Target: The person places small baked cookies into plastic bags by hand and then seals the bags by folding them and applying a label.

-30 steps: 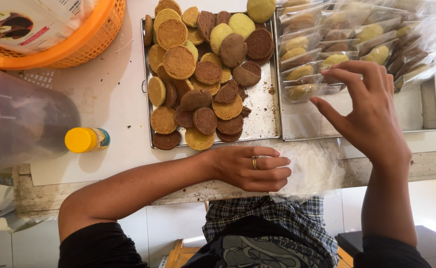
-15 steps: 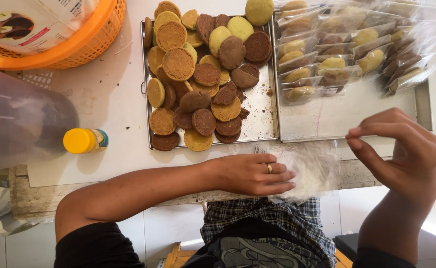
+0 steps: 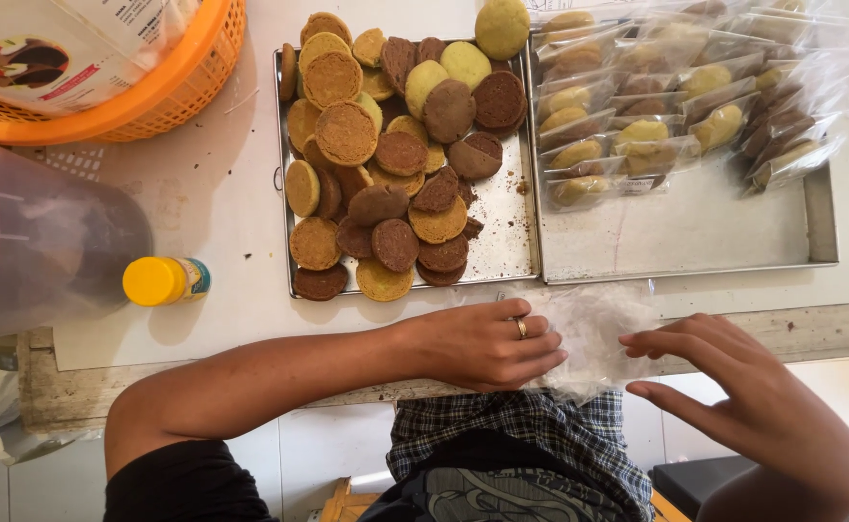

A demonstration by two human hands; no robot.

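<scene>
Stack of thin clear bags [image 3: 593, 333] sits at the surface's near edge. My left hand [image 3: 487, 343] lies flat on it, fingers together; right hand [image 3: 733, 382] hovers, fingers spread. Flimsy, slippery stuff, so I'd pinch one corner.

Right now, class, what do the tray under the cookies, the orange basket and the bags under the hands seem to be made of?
Tray: probably metal, with a dull silver sheen and a thin raised rim.
Orange basket: likely moulded plastic, glossy and slotted.
Bags between the left hand and right hand: thin clear plastic film, crinkled and see-through.
</scene>
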